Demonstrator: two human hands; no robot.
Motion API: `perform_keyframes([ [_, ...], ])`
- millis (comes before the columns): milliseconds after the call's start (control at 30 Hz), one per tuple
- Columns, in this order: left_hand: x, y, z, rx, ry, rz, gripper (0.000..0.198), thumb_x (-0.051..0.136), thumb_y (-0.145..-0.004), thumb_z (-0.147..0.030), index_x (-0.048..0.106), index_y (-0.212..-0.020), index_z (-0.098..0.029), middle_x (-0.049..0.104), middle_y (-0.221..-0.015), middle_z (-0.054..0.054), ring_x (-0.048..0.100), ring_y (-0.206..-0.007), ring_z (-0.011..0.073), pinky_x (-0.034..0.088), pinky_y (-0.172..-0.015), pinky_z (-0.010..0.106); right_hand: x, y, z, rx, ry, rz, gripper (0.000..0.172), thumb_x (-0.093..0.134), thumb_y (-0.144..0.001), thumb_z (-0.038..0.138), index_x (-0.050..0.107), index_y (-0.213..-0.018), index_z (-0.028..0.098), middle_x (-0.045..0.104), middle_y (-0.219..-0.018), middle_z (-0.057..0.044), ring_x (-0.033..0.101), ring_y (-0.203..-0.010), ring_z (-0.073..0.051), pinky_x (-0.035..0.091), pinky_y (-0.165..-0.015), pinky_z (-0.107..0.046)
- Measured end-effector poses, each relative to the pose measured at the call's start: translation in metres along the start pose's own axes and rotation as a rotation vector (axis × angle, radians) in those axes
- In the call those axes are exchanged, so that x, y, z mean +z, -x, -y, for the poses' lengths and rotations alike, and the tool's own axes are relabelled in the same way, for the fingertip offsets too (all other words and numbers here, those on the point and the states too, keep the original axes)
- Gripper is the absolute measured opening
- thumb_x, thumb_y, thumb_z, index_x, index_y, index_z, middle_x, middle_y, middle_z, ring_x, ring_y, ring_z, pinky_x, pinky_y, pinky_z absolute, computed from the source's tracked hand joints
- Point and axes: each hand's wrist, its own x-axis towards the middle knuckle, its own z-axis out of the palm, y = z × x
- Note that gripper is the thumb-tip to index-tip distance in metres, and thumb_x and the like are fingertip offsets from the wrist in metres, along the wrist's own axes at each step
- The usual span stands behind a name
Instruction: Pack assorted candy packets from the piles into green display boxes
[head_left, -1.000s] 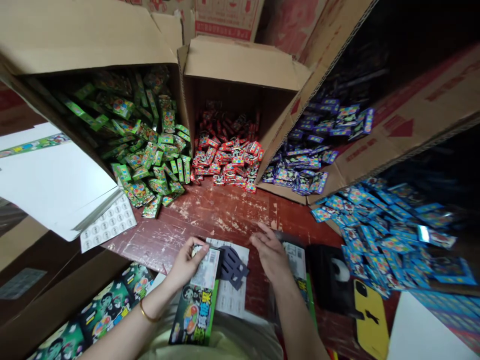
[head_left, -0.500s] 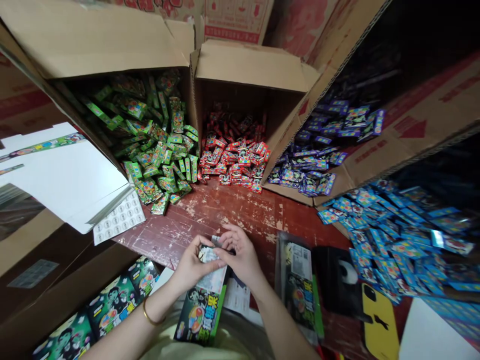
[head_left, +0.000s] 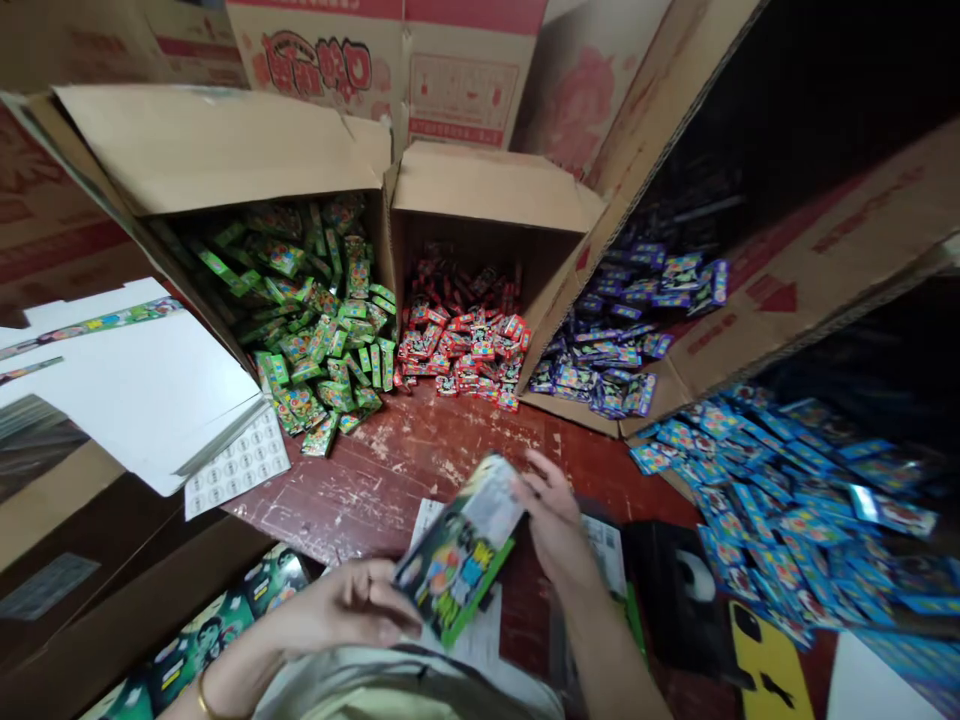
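Observation:
A flat black and green printed box [head_left: 459, 565] with colourful balls and a pale label at its top end is tilted above the table edge, in front of my body. My left hand [head_left: 360, 605] holds its lower left corner, the fingers curled and slightly blurred. On the upper right edge my right hand [head_left: 553, 520] grips it near the pale label, with some fingers raised. Below the box lies a white printed sheet [head_left: 484, 635], partly covered. Another similar box, with a white label [head_left: 606, 548], is mostly hidden behind my right forearm.
Open cartons hold green packets [head_left: 322, 340], red packets [head_left: 472, 350] and purple packets [head_left: 607, 370]. Blue packets [head_left: 780, 500] are heaped at right. A black tape dispenser [head_left: 660, 580] and yellow phone case [head_left: 769, 665] lie nearby. At left are white card sheets [head_left: 165, 380] and a sticker sheet [head_left: 240, 460].
The box has swung up and rightward, now tilted. My right hand has moved from its top end to the right edge; my left hand has dropped to the lower left corner. The view has tilted upward.

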Motion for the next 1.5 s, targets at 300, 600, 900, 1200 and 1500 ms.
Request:
perform_keyframes([
  [300, 0.029, -0.048, -0.017, 0.421, 0.49, -0.844, 0.051, 0.084, -0.062, -0.032, 0.063, -0.106, -0.016, 0.074, -0.093, 0.009, 0.07, -0.087, 0.029, 0.055, -0.083, 0.042, 0.002, 0.09, -0.039, 0.067, -0.059, 0.105, 0.079, 0.075, -0.071, 0.047, 0.039, -0.138, 0.026, 0.072, -0.106, -0.01, 0.068, -0.093, -0.03, 0.054, -0.077, -0.041],
  [600, 0.04, -0.037, 0.008, 0.402, -0.351, -0.726, 0.084, 0.083, -0.061, -0.024, 0.037, -0.13, -0.024, 0.066, -0.111, 0.006, 0.064, -0.102, 0.0249, 0.052, -0.089, 0.035, 0.039, 0.061, 0.023, -0.147, 0.098, 0.187, 0.063, 0.074, -0.075, 0.034, 0.045, -0.13, 0.025, 0.068, -0.082, -0.001, 0.065, -0.079, -0.019, 0.051, -0.077, -0.034],
  [900, 0.034, -0.036, 0.039, 0.364, -0.403, -0.699, 0.058, 0.072, -0.076, -0.033, 0.044, -0.127, -0.028, 0.058, -0.125, 0.006, 0.059, -0.111, 0.0241, 0.048, -0.093, 0.032, 0.037, 0.064, -0.028, -0.187, 0.057, -0.104, 0.047, 0.07, -0.078, 0.034, 0.051, -0.119, 0.024, 0.068, -0.089, -0.003, 0.066, -0.075, -0.018, 0.052, -0.073, -0.035],
  [1200, 0.008, -0.055, 0.03, 0.48, -0.311, -0.696, 0.014, 0.064, -0.084, -0.032, 0.056, -0.088, -0.021, 0.066, -0.093, 0.004, 0.061, -0.094, 0.0197, 0.046, -0.087, 0.032, 0.029, 0.083, -0.072, -0.341, 0.199, 0.008, 0.037, 0.063, -0.085, 0.025, 0.051, -0.12, 0.021, 0.067, -0.103, -0.01, 0.064, -0.101, -0.022, 0.05, -0.092, -0.042],
  [1500, 0.012, -0.046, 0.01, 0.327, -0.252, -0.626, 0.021, 0.071, -0.076, -0.036, 0.065, -0.083, -0.018, 0.07, -0.089, 0.006, 0.064, -0.086, 0.0196, 0.049, -0.081, 0.03, 0.041, 0.069, -0.047, -0.092, 0.047, 0.211, 0.05, 0.072, -0.077, 0.024, 0.047, -0.119, 0.021, 0.071, -0.078, -0.001, 0.069, -0.084, -0.021, 0.052, -0.085, -0.038],
])
